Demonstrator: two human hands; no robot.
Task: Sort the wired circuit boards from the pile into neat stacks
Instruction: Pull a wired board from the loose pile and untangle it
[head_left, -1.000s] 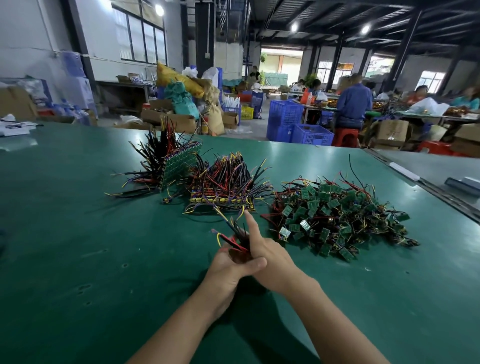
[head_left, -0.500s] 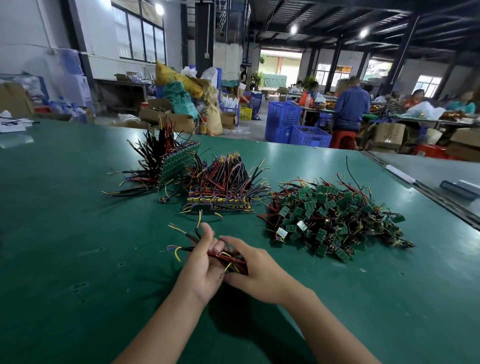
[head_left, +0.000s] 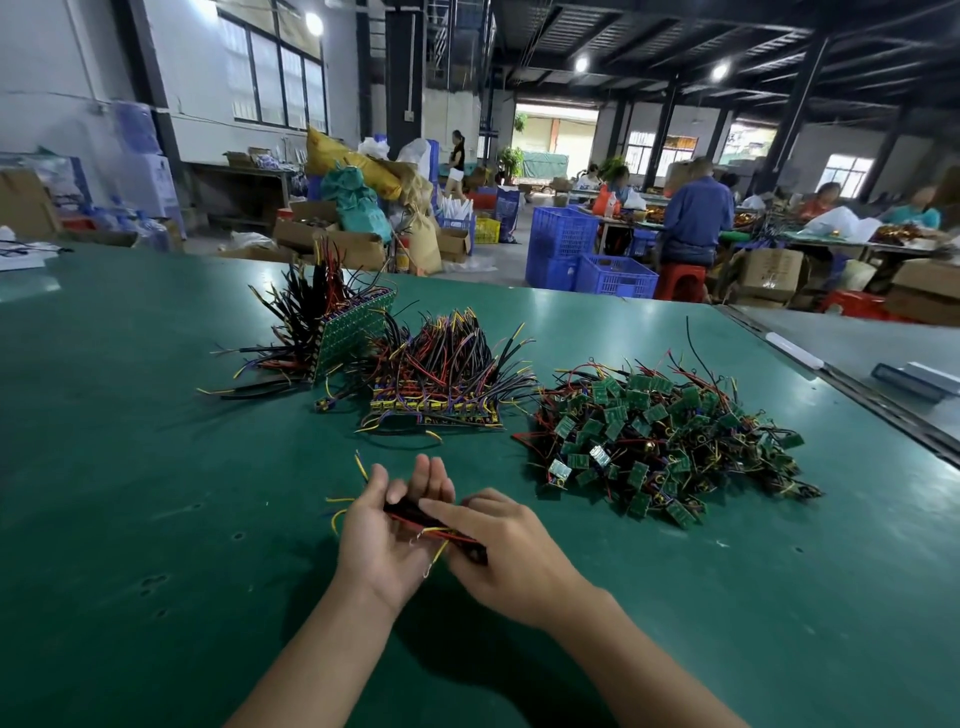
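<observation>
A small bundle of wired circuit boards (head_left: 410, 514), with red, black and yellow wires, lies across the palm of my left hand (head_left: 382, 540), whose fingers are stretched out straight. My right hand (head_left: 506, 553) grips the bundle's right end, index finger laid over the wires. To the right lies the loose pile of small green boards (head_left: 665, 441) with tangled wires. Behind my hands stands a neat stack of boards (head_left: 436, 389), wires pointing up. Further left, another stack (head_left: 345, 335) leans on its edge.
Everything rests on a wide green table (head_left: 156, 493). A single loose board (head_left: 327, 404) lies between the two stacks. A metal rail (head_left: 852, 389) runs along the table's right side. Blue crates (head_left: 613, 275), boxes and seated people are beyond the far edge.
The bundle has turned from upright to lying sideways. My left hand let go of its grip and flattened under it, while my right hand shifted onto the bundle's right end.
</observation>
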